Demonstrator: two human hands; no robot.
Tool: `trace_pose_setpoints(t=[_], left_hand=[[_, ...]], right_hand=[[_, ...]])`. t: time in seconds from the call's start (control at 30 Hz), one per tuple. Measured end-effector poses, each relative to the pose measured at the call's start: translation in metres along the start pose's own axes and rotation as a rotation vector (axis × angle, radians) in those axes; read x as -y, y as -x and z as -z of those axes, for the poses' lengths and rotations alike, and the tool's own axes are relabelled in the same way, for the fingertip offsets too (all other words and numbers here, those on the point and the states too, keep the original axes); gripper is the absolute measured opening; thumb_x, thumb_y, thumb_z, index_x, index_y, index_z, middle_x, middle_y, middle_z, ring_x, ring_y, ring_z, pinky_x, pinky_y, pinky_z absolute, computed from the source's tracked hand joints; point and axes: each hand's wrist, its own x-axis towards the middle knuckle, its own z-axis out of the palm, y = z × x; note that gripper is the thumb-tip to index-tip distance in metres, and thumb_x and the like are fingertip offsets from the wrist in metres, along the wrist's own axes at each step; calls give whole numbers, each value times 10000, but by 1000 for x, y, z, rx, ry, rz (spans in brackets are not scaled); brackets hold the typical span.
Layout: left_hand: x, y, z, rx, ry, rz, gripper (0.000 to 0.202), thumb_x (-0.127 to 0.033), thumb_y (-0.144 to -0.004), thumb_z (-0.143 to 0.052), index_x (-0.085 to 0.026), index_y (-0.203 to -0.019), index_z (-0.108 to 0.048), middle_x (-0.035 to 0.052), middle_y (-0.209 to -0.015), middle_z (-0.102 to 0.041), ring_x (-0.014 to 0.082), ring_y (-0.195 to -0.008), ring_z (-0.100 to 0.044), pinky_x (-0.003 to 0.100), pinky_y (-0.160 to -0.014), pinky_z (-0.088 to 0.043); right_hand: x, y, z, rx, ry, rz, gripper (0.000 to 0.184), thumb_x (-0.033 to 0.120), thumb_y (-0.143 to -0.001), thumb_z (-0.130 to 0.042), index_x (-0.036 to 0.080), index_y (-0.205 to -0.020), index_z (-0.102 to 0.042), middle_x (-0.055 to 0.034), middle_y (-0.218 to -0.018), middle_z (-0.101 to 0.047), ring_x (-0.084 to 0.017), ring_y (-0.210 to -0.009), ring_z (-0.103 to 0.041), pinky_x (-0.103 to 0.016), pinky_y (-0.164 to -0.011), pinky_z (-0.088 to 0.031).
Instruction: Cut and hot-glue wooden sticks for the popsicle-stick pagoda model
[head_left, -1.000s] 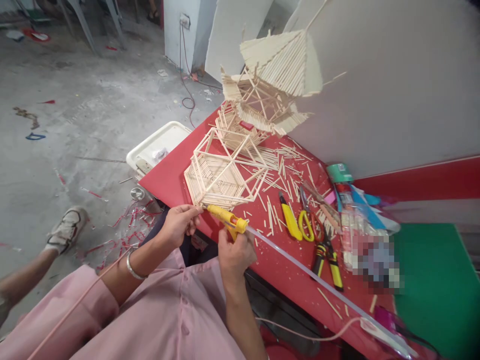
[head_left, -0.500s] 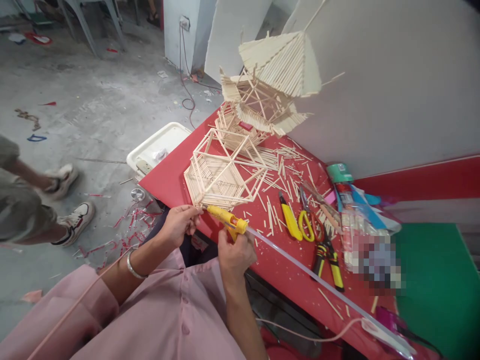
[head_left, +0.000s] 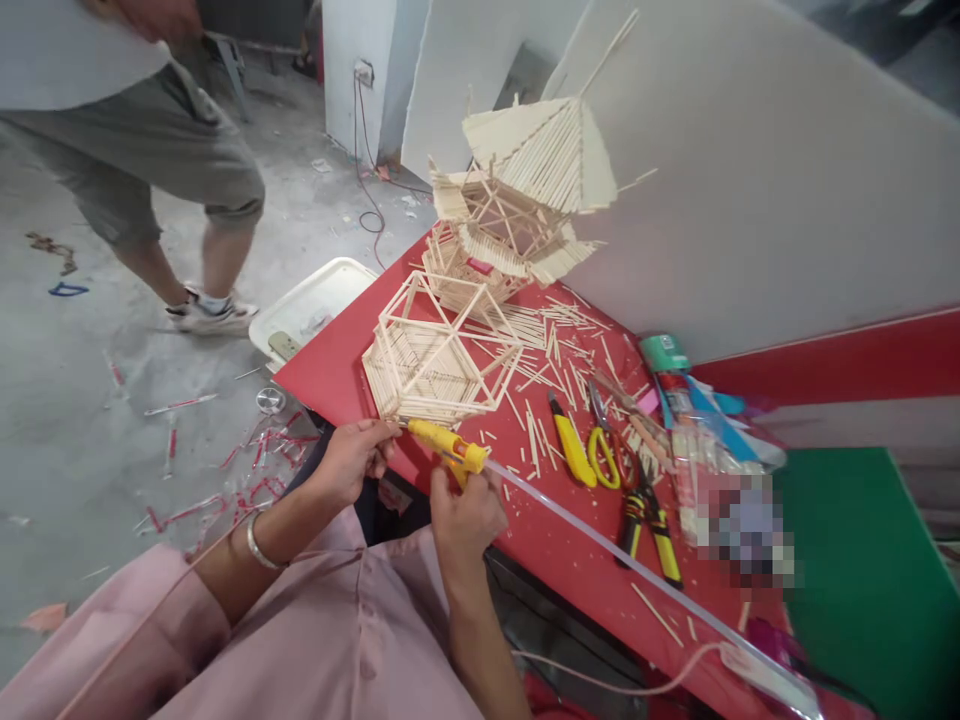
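My right hand [head_left: 471, 515] is closed around the handle of a yellow hot glue gun [head_left: 448, 447], which points left. A long clear glue stick [head_left: 577, 520] runs out of its back end across the table edge. Just off the nozzle, my left hand [head_left: 358, 460] is closed in a pinch; what its fingertips hold is too small to make out. Right beyond both hands stands a hexagonal framework of thin wooden sticks [head_left: 450, 330], with a layered stick base [head_left: 420, 375] at its near left. Behind it rises a tiered stick model with a pointed roof [head_left: 551, 150].
The red table [head_left: 337, 370] bears loose wooden sticks [head_left: 570, 350], a yellow cutter knife [head_left: 574, 445], scissors [head_left: 602, 455], pliers [head_left: 651, 530] and a green roll [head_left: 664, 352]. A green board [head_left: 855, 570] lies at right. A person [head_left: 157, 170] stands on the littered floor beside a white tray [head_left: 322, 290].
The person at the left has walked farther back and to the right. My view has shifted slightly. Both hands and the glue gun keep nearly the same place by the stick framework.
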Motion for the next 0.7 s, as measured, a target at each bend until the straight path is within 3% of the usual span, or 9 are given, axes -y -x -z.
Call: trace_pose_setpoints(t=[0.33,0.7], left_hand=[[-3,2,-1,-12,-33,9,267,-376,-648,-772,-124,-659,-684,-7,-485,-572,46,-327,-410,194,-350,-248],[-4,3,0,5,-36,3,282,-396,-668,-766,-122,-680,-702,1,-488,-582,47,-328,-418,185,-348,-256]], right_hand=[[3,-4,0,-83,3,9,228,345,-870,-610,194,-708,-553,-20,-555,-582,-170,-525,-581,-251,-506,-434],[3,-3,0,-62,5,15,263,394,-894,-604,170,-758,-578,-54,-591,-644,-186,-521,-616,-260,-493,-435]])
